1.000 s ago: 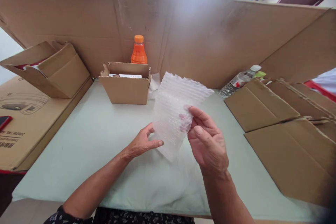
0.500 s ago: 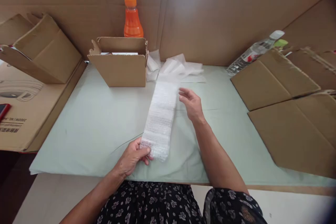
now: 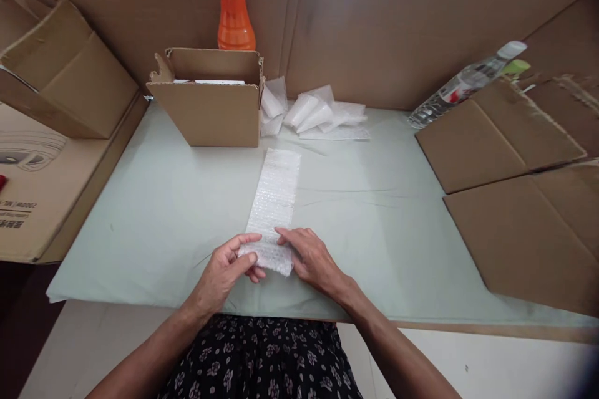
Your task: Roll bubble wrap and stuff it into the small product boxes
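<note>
A long strip of bubble wrap (image 3: 274, 190) lies on the pale green cloth, running away from me. My left hand (image 3: 228, 266) pinches its near left corner between thumb and fingers. At the near right edge, my right hand (image 3: 311, 257) touches the strip with its fingers spread and the thumb apart. The near end of the wrap is slightly raised. Farther back, several loose pieces of white wrap (image 3: 322, 113) lie in a heap against the cardboard wall.
An open cardboard box (image 3: 219, 113) stands at the back, with an orange bottle (image 3: 235, 15) behind it. More open boxes stand at the left (image 3: 88, 81) and right (image 3: 528, 230). A clear water bottle (image 3: 461, 88) leans at the back right.
The strip has been drawn toward me, and its far end has come away from the heap of wrap. My right hand has moved down from beside its upper part to the near end.
</note>
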{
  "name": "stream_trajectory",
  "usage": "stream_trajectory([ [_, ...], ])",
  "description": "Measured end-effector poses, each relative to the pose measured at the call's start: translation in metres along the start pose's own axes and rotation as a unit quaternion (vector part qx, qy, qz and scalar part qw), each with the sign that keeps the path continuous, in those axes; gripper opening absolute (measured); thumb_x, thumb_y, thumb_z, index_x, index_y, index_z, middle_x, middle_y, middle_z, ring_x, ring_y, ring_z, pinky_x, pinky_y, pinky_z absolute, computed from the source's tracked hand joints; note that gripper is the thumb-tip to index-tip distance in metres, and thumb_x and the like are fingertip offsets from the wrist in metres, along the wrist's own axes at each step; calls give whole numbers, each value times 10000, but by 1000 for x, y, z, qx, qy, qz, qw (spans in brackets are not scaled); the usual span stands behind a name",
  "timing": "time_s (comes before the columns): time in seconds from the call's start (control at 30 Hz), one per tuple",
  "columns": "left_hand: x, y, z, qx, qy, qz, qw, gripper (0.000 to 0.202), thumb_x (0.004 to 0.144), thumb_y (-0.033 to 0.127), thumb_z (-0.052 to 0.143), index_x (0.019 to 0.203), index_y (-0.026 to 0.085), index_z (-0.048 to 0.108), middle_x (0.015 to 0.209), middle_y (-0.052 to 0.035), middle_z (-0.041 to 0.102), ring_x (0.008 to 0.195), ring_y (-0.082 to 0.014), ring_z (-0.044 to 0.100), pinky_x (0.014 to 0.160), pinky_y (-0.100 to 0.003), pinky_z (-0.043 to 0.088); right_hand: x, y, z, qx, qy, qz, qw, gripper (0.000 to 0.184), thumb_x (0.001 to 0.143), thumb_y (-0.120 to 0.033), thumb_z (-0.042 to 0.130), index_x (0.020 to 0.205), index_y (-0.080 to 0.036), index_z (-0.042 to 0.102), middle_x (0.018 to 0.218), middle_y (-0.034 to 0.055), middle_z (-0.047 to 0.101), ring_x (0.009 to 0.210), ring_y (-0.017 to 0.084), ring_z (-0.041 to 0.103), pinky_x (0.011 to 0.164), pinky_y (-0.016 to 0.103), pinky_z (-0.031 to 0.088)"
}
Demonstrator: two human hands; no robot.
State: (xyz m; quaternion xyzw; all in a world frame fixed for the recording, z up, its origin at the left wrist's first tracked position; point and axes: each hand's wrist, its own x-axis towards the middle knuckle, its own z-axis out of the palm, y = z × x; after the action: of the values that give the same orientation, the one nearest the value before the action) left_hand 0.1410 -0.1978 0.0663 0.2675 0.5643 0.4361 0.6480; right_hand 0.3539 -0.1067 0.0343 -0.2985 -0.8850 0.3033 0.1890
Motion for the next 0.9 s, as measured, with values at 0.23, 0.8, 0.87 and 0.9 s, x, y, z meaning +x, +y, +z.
stream_trajectory([
  [0.23, 40, 10, -8, -1, 3, 95, 995, 1041, 809, 477, 742, 1587, 165, 124, 1321, -201, 619, 1019, -227, 695, 808, -338, 555, 31, 16, 11, -145, 148, 129, 970, 484, 916, -208, 560, 1397, -176, 523, 1091, 114, 714, 941, 276, 633, 825, 423, 491],
  [0.8, 52, -13, -34, 531, 46, 428, 730, 421, 872, 130, 601, 1285, 214, 596, 1357, -142, 592, 1234, -289, 570, 1016, -497, 523, 23, 3, 15, -208, 102, -37, 972, 131, 889, -146, 629, 1014, -168, 659, 1399, 164, 597, 1279, 330, 528, 954, 463, 434],
  [0.87, 57, -12, -34, 553, 35, 431, 712, 397, 869, 109, 589, 1254, 206, 615, 1357, -139, 601, 1254, -298, 560, 1033, -508, 510, 22, 6, 17, -183, 114, -47, 975, 111, 909, -143, 608, 1009, -163, 654, 1315, 155, 654, 1185, 298, 591, 924, 444, 444],
  [0.9, 60, -12, -33, 558, 32, 435, 706, 374, 873, 98, 576, 1230, 199, 627, 1332, -136, 620, 1245, -295, 567, 1031, -504, 510, 22, 7, 18, -168, 116, -49, 978, 114, 924, -142, 591, 1017, -166, 652, 1261, 141, 684, 1138, 280, 615, 910, 433, 448],
])
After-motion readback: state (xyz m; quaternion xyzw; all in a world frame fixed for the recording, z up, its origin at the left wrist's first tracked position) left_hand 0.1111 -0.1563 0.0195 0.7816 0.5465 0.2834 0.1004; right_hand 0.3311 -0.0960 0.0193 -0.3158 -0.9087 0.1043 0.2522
